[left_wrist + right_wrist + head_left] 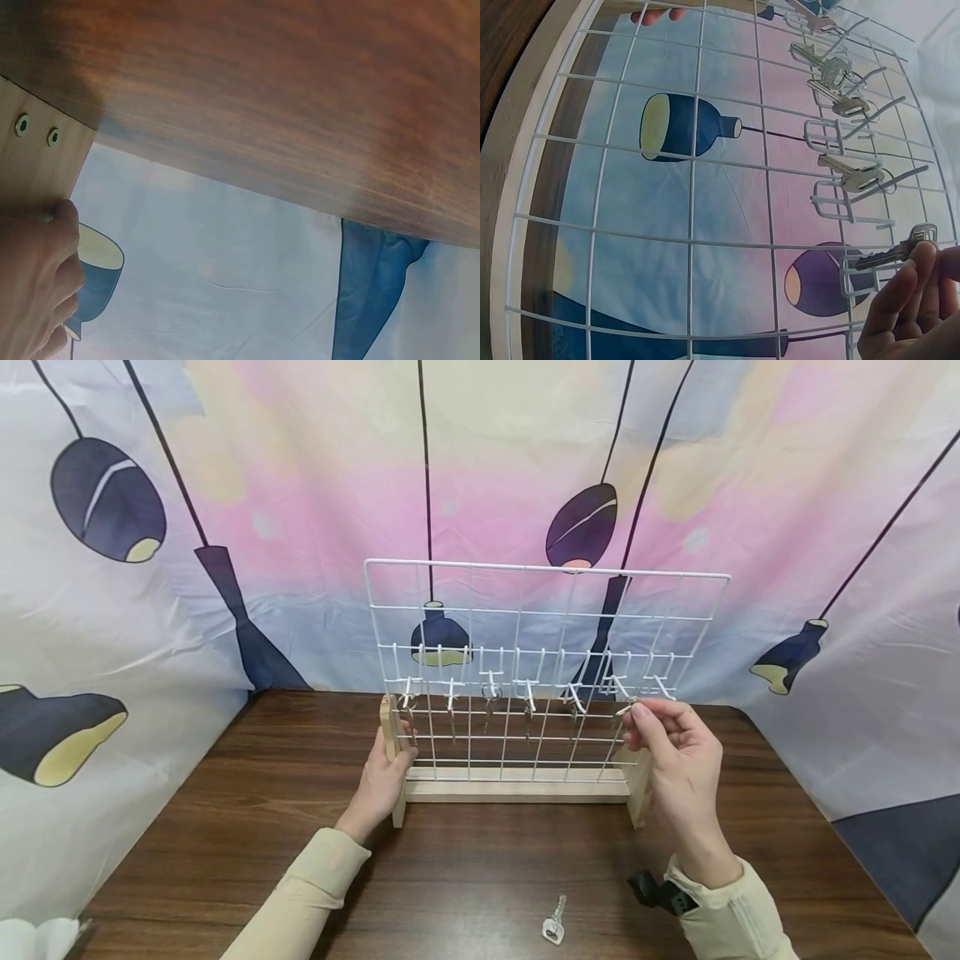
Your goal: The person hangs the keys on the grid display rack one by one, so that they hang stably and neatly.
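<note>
A white wire grid rack [547, 568] stands upright on a wooden base [517, 793], with a row of white hooks [575, 697] across its middle. My left hand [381, 783] grips the wooden side post [390, 727], and its curled fingers [66, 281] show in the left wrist view. Between thumb and fingertips, my right hand [686, 760] pinches a key [889, 256] beside a hook near the grid's right end. Several other keys [862, 178] hang by small rings from hooks farther left. One loose key [553, 929] lies on the table in front of the rack.
The brown wooden table [262, 827] runs back to a patterned cloth [322, 485] behind the rack. Something white [37, 939] sits at the lower left corner. A black strap device [663, 893] is on my right wrist. The right wooden post [637, 789] stands beside my right hand.
</note>
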A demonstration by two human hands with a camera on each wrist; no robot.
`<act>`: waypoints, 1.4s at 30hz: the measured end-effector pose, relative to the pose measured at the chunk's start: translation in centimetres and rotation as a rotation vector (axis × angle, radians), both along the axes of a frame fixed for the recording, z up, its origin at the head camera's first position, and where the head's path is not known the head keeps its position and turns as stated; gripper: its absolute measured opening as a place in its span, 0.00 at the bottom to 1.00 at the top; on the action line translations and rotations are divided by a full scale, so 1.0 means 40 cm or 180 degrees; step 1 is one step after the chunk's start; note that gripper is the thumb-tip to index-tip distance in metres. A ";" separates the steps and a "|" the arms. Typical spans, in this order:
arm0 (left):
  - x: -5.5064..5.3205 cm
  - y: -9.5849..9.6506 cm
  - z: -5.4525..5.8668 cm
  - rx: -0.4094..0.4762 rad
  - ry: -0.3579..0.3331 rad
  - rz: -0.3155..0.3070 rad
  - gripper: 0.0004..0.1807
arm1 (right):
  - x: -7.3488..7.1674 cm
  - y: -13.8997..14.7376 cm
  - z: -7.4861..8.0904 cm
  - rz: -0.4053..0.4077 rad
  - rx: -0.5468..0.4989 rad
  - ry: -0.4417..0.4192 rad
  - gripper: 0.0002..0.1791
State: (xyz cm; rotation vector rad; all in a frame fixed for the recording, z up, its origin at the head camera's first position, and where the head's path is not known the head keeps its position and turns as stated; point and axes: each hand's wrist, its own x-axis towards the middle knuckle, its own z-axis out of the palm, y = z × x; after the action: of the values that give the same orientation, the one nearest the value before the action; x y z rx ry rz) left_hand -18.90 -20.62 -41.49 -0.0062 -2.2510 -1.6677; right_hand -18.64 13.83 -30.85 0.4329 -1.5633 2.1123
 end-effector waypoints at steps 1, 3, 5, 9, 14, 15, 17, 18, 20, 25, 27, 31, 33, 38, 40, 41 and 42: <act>0.000 0.000 0.000 0.0002 0.0002 -0.0004 0.20 | -0.001 0.000 0.000 -0.0004 -0.0002 -0.0004 0.10; 0.002 0.001 0.004 0.0027 0.0014 -0.0016 0.20 | -0.002 0.000 -0.001 0.0009 -0.0001 -0.0013 0.09; 0.010 0.005 0.020 0.0035 -0.0008 -0.0033 0.19 | -0.004 0.001 -0.003 0.0035 0.0005 -0.0023 0.08; 0.038 0.024 0.067 0.0023 -0.0062 -0.0060 0.19 | -0.006 0.003 -0.005 0.0061 0.0019 -0.0069 0.08; 0.013 0.008 0.027 0.0015 -0.0035 -0.0052 0.20 | -0.006 0.003 -0.006 0.0067 -0.0002 -0.0189 0.08; 0.005 0.003 0.014 0.0013 -0.0024 -0.0047 0.20 | -0.006 0.003 -0.006 0.0088 -0.0005 -0.0194 0.08; -0.002 -0.001 0.001 -0.0001 0.0016 -0.0038 0.20 | -0.004 0.002 -0.006 0.0102 -0.0018 -0.0220 0.07; -0.002 -0.001 0.000 -0.0010 0.0029 -0.0028 0.20 | -0.003 0.002 -0.006 0.0108 -0.0010 -0.0219 0.07; -0.002 -0.001 -0.001 -0.0016 0.0048 -0.0028 0.21 | -0.003 0.002 -0.005 0.0119 -0.0025 -0.0217 0.07; -0.003 -0.001 -0.001 0.0010 0.0073 -0.0045 0.20 | -0.001 -0.001 -0.007 0.0092 -0.0093 -0.0289 0.08; -0.003 0.000 -0.001 0.0024 0.0075 -0.0049 0.20 | 0.001 -0.002 -0.009 0.0085 -0.0123 -0.0337 0.09; -0.002 0.000 0.000 0.0049 0.0080 -0.0056 0.20 | 0.003 -0.002 -0.013 0.0102 -0.0149 -0.0443 0.09; -0.001 0.000 0.001 0.0061 0.0086 -0.0060 0.20 | 0.004 -0.002 -0.016 0.0112 -0.0124 -0.0479 0.06; 0.001 0.001 0.004 0.0056 0.0079 -0.0056 0.20 | 0.008 0.001 -0.027 0.0168 0.0032 -0.0532 0.03; 0.001 0.001 0.004 0.0039 0.0067 -0.0050 0.20 | 0.011 0.002 -0.033 0.0221 0.0131 -0.0544 0.03; 0.001 0.001 0.004 0.0047 0.0056 -0.0050 0.20 | 0.012 0.002 -0.037 0.0253 0.0194 -0.0543 0.03; 0.001 0.002 0.005 0.0051 0.0045 -0.0050 0.20 | 0.013 0.003 -0.040 0.0290 0.0254 -0.0536 0.03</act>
State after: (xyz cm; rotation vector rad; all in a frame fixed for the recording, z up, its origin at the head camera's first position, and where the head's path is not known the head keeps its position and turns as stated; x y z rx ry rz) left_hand -18.85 -20.55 -41.30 -0.0319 -2.2328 -1.6884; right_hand -18.13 13.95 -32.45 0.3677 -1.7579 2.2101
